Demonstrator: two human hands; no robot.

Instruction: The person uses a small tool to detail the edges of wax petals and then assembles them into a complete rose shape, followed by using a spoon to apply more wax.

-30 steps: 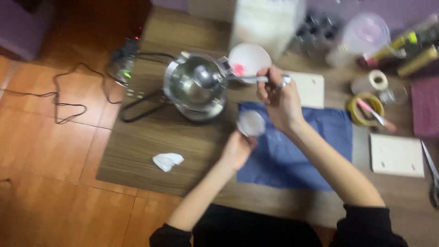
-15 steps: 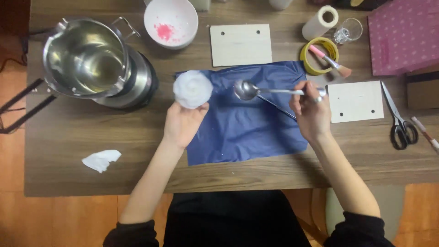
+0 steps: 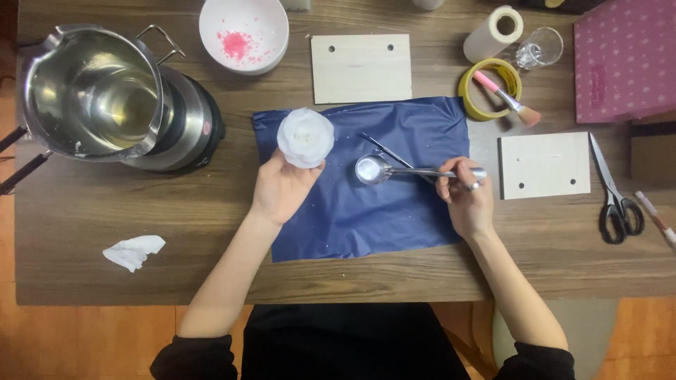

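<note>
White flower [image 3: 305, 136], silver spoon [image 3: 373, 169] – blue cloth [image 3: 394, 211] (pink starry box [image 3: 623, 60]).

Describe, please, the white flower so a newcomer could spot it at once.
Find the blue sheet on the wooden table. At its upper left corner, the left hand holds up the white flower, round and layered with petals, unlike the shiny metal spoon beside it.

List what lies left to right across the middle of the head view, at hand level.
Metal pot → left hand holding the white flower → spoon over the blue sheet → right hand → wooden board → scissors.
</note>
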